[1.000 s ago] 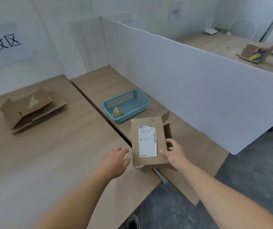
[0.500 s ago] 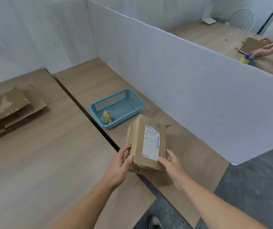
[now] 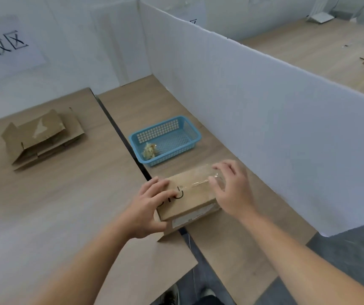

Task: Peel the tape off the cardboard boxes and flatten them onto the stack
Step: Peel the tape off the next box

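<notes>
Box [image 3: 192, 194] lies across the gap between two tables [image 3: 66, 205]. Left hand [image 3: 150, 208] grips its left end, fingers curled over. Right hand [image 3: 231, 190] pinches the clear tape [image 3: 200, 183]. Box likely light and stiff; tape slick, so hold its free end.

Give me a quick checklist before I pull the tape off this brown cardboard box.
1. Box steadied: left hand grips the near-left end of the brown cardboard box: ok.
2. Tape end held: right hand pinches the clear tape strip on the top face: ok.
3. Box at rest: it lies flat on the right wooden table: ok.
4. Place for waste tape: blue plastic mesh basket beyond the box holds only one crumpled tape wad: ok.
5. Stack ready: pile of flattened cardboard lies on the left wooden table: ok.
6. Tape on the underside: hidden: cannot tell.
</notes>
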